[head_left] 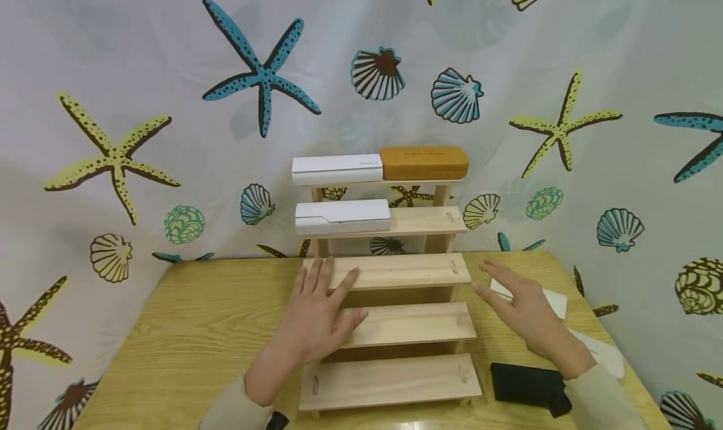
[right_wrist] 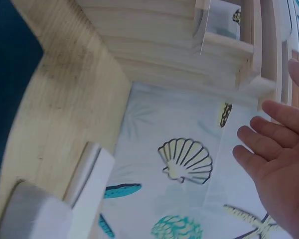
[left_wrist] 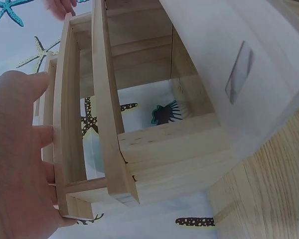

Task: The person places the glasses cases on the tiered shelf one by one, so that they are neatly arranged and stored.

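Note:
A light wooden tiered shelf [head_left: 390, 380] with several steps stands on the table. My left hand [head_left: 319, 317] is spread out over the left part of the middle step, fingers straight. In the left wrist view that hand's fingertips are right at the edges of the steps. My right hand [head_left: 522, 301] hovers just off the shelf's right side, fingers loosely extended and nothing in them. A white case [head_left: 337, 169] and an orange-brown case [head_left: 424, 164] sit side by side on the top step. Another white case [head_left: 342, 216] occupies the left of the step below.
Right of the shelf lie a black case [head_left: 525, 383] and a white case [head_left: 556, 302], partly covered by my right hand. Another white case [head_left: 604, 354] shows beside my right wrist. A sheet [head_left: 361, 122] printed with starfish and shells hangs behind the wooden table [head_left: 214, 336].

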`<state>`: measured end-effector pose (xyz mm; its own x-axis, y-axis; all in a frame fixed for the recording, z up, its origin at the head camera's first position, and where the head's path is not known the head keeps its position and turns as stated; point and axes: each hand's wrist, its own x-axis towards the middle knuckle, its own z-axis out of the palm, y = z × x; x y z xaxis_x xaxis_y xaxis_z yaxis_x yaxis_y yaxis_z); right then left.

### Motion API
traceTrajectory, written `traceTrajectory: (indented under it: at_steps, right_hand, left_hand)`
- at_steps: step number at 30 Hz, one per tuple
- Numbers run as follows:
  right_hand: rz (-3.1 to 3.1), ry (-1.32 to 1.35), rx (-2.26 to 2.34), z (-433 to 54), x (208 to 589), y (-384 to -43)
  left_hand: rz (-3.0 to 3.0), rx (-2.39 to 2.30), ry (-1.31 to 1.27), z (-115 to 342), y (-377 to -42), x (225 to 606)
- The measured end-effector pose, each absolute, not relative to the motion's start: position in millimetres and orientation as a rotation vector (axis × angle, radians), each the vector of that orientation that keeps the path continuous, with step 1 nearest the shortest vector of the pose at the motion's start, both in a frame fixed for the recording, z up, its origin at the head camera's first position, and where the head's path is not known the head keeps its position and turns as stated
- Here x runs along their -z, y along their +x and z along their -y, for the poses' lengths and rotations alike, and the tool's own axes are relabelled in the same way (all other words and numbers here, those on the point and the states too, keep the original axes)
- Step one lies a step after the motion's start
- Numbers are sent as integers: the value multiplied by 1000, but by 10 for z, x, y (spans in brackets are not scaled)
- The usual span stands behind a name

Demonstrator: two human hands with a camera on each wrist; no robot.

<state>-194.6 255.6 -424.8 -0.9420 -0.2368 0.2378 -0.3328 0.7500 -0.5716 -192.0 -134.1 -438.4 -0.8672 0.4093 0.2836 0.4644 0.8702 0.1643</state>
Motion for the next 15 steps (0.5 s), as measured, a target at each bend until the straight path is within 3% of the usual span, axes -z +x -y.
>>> traceTrajectory:
  at_steps: [15]
  right_hand:
    - [2858,105,-1233,-3242,4551,-1510]
  left_hand:
    - [2727,351,-675,1345,-1908,4407]
